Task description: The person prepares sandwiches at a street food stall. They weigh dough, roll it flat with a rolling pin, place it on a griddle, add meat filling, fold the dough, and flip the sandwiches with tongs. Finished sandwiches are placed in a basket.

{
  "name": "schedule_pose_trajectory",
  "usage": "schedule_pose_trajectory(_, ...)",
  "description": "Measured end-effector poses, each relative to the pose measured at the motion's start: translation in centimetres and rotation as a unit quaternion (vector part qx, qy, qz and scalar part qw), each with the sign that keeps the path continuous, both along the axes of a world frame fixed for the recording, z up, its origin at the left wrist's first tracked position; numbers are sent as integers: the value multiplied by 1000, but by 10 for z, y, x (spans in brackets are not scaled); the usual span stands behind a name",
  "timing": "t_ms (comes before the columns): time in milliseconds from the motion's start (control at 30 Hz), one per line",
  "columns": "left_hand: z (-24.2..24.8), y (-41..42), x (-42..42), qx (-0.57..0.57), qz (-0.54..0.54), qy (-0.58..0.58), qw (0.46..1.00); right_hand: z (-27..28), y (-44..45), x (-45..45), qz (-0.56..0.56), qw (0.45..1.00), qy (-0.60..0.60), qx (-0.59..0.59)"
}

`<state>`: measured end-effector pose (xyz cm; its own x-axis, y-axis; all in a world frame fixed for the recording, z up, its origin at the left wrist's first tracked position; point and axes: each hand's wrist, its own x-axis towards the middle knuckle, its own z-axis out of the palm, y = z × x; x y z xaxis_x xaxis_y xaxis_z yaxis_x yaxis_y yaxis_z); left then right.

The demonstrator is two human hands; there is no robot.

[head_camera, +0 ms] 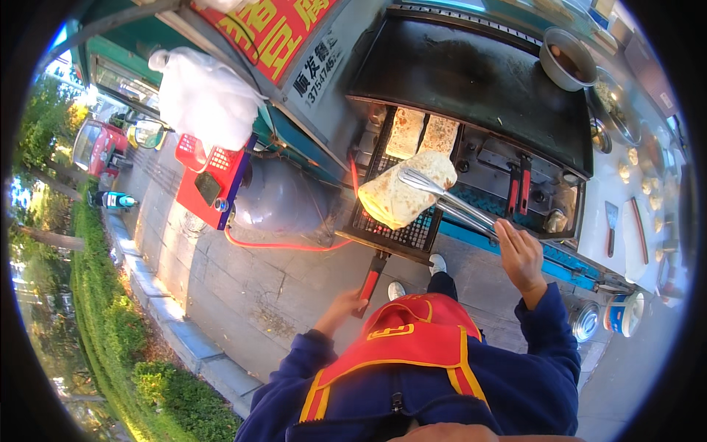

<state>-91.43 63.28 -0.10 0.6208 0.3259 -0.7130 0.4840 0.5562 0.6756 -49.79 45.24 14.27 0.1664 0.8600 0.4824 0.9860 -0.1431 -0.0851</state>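
My right hand (519, 259) grips a pair of metal tongs (469, 209). Their jaws lie over a folded flatbread (384, 193), browned in spots with a yellow layer at its edge. That flatbread is above the front of a pulled-out grill drawer (417, 227) with a perforated rack. Farther back on the same rack lie two browned flatbreads (406, 130), side by side. My left hand (343, 306) is around the end of the drawer's red and black handle (373, 282). Whether the tonged flatbread touches the rack I cannot tell.
Above the drawer sits a black griddle (458, 66), with a metal pot (569, 61) at its right corner. Dough pieces (632, 156), a spatula (611, 221) and a rolling pin (639, 226) lie on the right counter. At left are a gas cylinder (281, 193) and an orange hose (287, 247).
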Motion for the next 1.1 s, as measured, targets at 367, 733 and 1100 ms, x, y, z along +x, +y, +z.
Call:
schedule_pose_trajectory(367,6,-4,3,-9,37,92,995,-15,16,101,-3,755,655,-25)
schedule_pose_trajectory(733,19,-21,15,4,116,109,987,-30,89,276,-40,539,839,-63)
schedule_pose_trajectory(1100,27,-27,27,37,162,162,973,-103,229,415,-79,541,836,-46)
